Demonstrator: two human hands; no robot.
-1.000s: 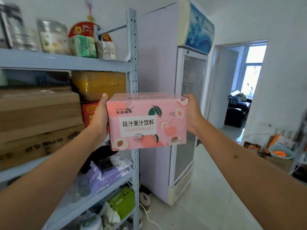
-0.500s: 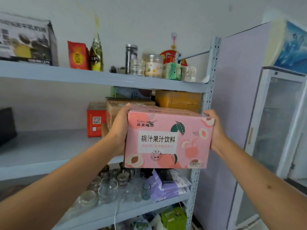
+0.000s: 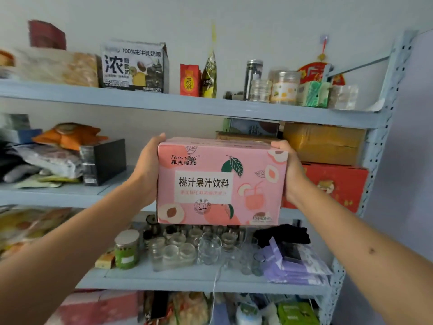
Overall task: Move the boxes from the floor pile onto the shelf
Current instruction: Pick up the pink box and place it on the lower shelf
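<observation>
I hold a pink peach-juice box [image 3: 220, 181] up in front of the pale blue metal shelf [image 3: 187, 106]. My left hand [image 3: 146, 170] grips its left side, thumb over the top edge. My right hand [image 3: 291, 170] grips its right side the same way. The box is upright, printed face toward me, level with the middle shelf board [image 3: 58, 195]. Behind it on that board stand a brown carton [image 3: 246, 136], a yellow-wrapped box [image 3: 323, 143] and a red box [image 3: 337, 184].
A black box [image 3: 103, 160] and loose bags [image 3: 46, 156] lie left on the middle board. Glass jars [image 3: 199, 245] and purple packs [image 3: 295, 263] fill the board below. Cartons, packets and jars line the top board. The shelf's right upright [image 3: 379, 160] stands beside a lilac cabinet side.
My view has swung left from the fridge and doorway to face the shelf. The pink box stays gripped in both hands and now sits in front of the middle board.
</observation>
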